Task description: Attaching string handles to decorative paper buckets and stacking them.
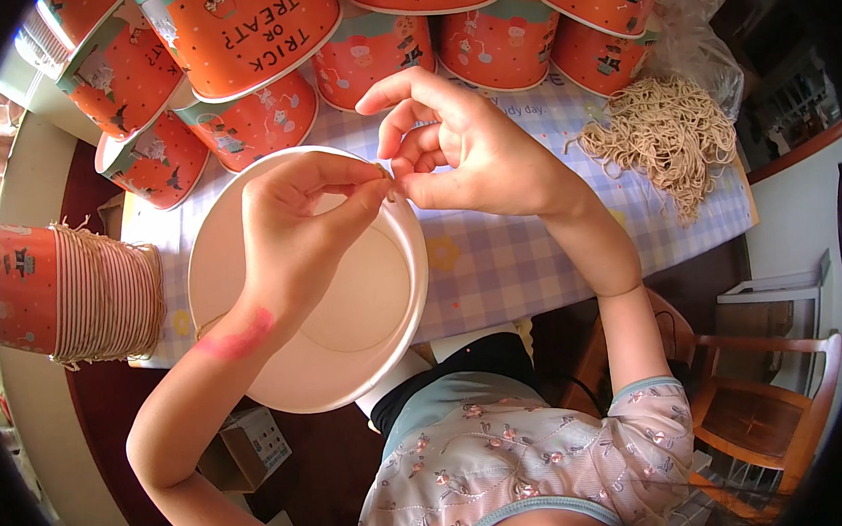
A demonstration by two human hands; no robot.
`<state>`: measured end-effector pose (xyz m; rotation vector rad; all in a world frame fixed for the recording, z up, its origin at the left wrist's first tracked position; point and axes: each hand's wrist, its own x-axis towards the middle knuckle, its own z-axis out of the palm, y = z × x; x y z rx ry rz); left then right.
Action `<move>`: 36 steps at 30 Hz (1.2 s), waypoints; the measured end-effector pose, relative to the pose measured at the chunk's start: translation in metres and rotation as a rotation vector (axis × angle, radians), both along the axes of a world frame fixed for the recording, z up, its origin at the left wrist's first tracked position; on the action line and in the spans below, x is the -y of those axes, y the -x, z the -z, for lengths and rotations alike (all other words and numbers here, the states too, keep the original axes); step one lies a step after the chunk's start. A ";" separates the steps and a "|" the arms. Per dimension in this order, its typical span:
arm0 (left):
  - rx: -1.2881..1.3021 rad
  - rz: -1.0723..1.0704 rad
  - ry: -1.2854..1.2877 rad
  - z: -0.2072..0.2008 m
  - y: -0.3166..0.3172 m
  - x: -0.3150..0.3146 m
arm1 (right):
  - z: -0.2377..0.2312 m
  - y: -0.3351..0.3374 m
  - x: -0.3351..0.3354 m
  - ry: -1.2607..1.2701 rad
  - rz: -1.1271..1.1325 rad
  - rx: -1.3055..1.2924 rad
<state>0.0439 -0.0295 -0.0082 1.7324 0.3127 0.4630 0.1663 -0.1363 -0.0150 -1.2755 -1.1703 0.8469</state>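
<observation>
A large paper bucket (316, 366) tilts toward me at the table's front edge, its pale inside facing up. Over its far rim, my left hand (293, 213) pinches a short piece of beige cord (383, 172) between thumb and fingertips. My right hand (472, 149) is just to the right, its thumb tip beside the cord and the rim. Its index finger is raised and the other fingers are loosely curled, apart from the thumb, with nothing visible held in them. My left wrist hides part of the bucket's near-left side.
Orange printed paper buckets (243, 38) stand stacked along the back. A nested stack with cords (105, 292) lies at the left. At the right are a heap of beige cords (669, 142) and a clear plastic bag (706, 43). A wooden chair (763, 416) stands at lower right.
</observation>
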 end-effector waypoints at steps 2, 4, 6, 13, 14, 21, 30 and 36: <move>0.008 -0.009 -0.001 -0.001 0.000 0.000 | 0.000 0.001 -0.001 -0.014 -0.003 -0.088; 0.008 -0.008 -0.007 -0.003 0.000 0.000 | -0.001 0.000 -0.001 -0.032 -0.010 -0.096; 0.026 -0.010 -0.021 -0.002 0.000 0.000 | -0.002 -0.001 0.000 -0.051 -0.018 -0.104; 0.121 -0.006 -0.147 0.001 0.001 0.001 | -0.005 -0.002 0.002 -0.047 -0.032 -0.148; 0.123 -0.007 -0.147 0.003 0.001 0.000 | -0.005 -0.002 0.002 -0.066 -0.026 -0.146; 0.195 0.024 -0.189 0.003 -0.001 0.000 | -0.005 -0.001 0.002 -0.067 -0.035 -0.166; 0.112 0.052 -0.351 -0.001 0.001 0.000 | -0.004 0.000 0.001 -0.079 -0.030 -0.128; 0.195 0.084 -0.294 0.002 0.004 -0.003 | -0.010 -0.002 0.006 -0.059 -0.009 -0.144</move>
